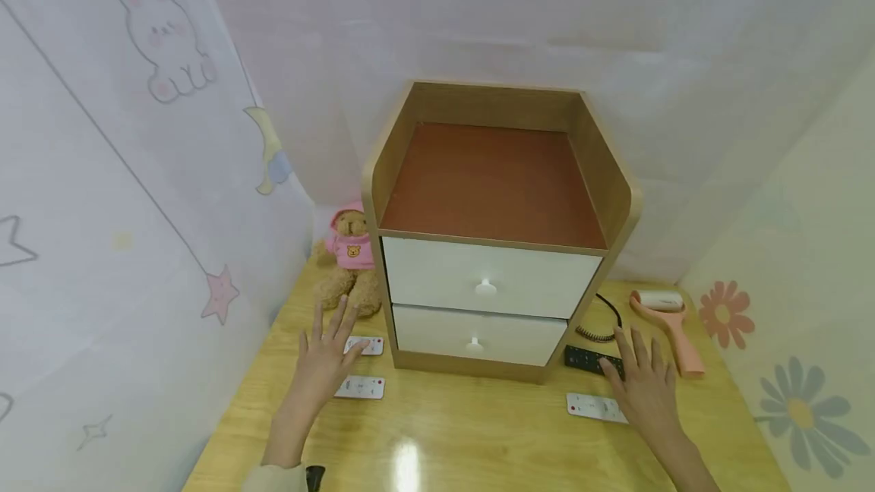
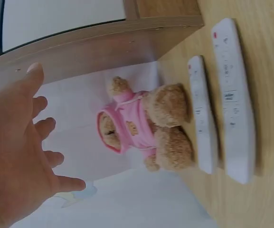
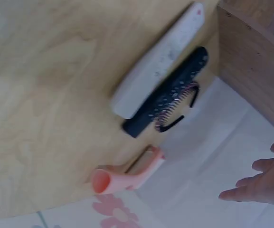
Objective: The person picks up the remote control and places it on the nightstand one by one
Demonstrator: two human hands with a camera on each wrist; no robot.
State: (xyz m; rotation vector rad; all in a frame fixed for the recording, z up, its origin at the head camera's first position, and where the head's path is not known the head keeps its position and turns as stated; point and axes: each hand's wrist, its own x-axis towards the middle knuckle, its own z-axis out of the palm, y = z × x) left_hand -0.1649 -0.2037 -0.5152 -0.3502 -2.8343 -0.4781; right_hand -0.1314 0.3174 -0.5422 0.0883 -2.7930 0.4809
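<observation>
My left hand (image 1: 321,363), fingers spread, hovers over two white remote controls at the left of the table. The nearer remote (image 1: 362,387) and the farther remote (image 1: 369,345) lie side by side; both show fully in the left wrist view, where the bigger remote (image 2: 234,102) is outermost. My right hand (image 1: 645,386) is spread over the right side, holding nothing. Beneath and beside it lie a white remote (image 1: 593,407), partly covered by the hand in the head view, and a black remote (image 1: 589,360). In the right wrist view the black remote (image 3: 167,92) lies along the white one (image 3: 160,61).
A wooden cabinet (image 1: 472,372) with two closed white drawers stands between the hands. A teddy bear (image 1: 352,249) in a pink hoodie sits left of it. On the right are a coiled black cord (image 1: 596,336) and a pink-handled lint roller (image 1: 673,329). A black object (image 1: 314,477) shows near the left sleeve.
</observation>
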